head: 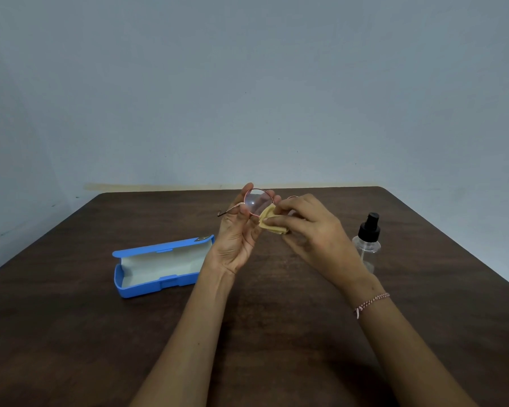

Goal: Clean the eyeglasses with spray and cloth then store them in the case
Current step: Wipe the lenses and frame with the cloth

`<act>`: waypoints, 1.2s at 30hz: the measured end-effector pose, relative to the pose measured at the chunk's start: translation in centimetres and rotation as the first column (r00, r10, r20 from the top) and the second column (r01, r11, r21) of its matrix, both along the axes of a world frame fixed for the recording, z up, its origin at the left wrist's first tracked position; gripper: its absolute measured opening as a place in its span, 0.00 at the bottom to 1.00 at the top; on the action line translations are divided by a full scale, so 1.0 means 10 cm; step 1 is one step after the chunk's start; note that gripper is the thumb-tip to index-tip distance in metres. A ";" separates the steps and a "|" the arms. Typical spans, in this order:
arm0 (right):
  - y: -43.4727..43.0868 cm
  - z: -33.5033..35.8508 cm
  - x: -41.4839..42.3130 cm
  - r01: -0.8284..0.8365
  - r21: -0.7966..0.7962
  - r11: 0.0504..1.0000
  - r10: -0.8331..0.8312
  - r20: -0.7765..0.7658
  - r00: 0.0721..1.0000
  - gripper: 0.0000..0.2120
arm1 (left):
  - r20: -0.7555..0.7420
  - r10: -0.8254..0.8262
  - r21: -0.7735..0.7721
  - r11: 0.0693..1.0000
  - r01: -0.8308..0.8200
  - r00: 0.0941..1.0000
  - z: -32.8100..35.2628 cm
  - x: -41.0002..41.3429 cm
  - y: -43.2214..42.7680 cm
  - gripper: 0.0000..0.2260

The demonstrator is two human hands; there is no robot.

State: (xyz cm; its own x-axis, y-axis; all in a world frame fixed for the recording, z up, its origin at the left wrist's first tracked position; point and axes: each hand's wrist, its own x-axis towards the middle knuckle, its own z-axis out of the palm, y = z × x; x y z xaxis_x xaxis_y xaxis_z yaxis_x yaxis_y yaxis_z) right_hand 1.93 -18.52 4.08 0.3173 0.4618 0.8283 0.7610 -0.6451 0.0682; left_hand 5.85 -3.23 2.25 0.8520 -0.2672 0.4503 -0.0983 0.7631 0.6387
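1. Dark brown wood-grain table (276,333): carries everything; both my forearms reach over its near edge towards the middle.
2. Red-and-white braided thread bracelet (371,302): on my right wrist.
3. Blue rectangular hard plastic eyeglass case (159,284): on the left half of the table, about midway between the near and far edges. It lies open, lid tipped back, pale lining showing, long side running left to right.
4. Left hand (237,233): raised over the middle of the table, palm towards me, thumb and fingertips curled onto the rim of one lens, pinching it.
5. Right hand (312,230): just beside the left, back towards me, fingers closed on the cloth.
6. Small folded pale yellow cleaning cloth (269,223): pinched in my right fingers, touching the lower rim of the visible lens.
7. Clear plastic spray bottle with black pump top (368,237): upright towards the right edge, partly hidden behind my right wrist.
8. Round-lens eyeglasses with thin pinkish metal frame (257,201): held in the air between both hands, seen against the far edge; one temple juts left, the second lens mostly hidden behind my right hand.
9. Plain grey-blue wall (247,83): behind the far edge.
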 end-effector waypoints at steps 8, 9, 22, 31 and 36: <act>-0.03 0.02 -0.01 0.013 0.009 1.000 -0.013 -0.005 1.000 0.09 | -0.002 -0.028 0.055 0.998 0.028 1.000 -0.01 -0.02 0.01 0.23; -0.03 0.02 -0.01 0.037 0.027 0.999 -0.037 0.004 0.999 0.10 | -0.006 -0.029 0.070 0.997 0.029 1.000 -0.01 -0.01 0.02 0.23; -0.01 0.03 -0.03 0.019 0.086 0.996 -0.017 -0.025 1.000 0.12 | 0.008 -0.050 0.120 0.992 0.049 0.999 -0.02 -0.01 0.05 0.23; 0.12 -0.05 -0.05 0.022 0.080 0.997 -0.019 -0.033 0.999 0.13 | -0.024 -0.075 0.147 0.986 0.078 0.997 -0.05 -0.03 0.03 0.25; 0.07 -0.01 -0.05 0.108 0.164 0.981 -0.111 0.012 0.994 0.14 | 0.003 -0.056 0.151 0.987 0.055 0.998 0.00 -0.05 -0.01 0.23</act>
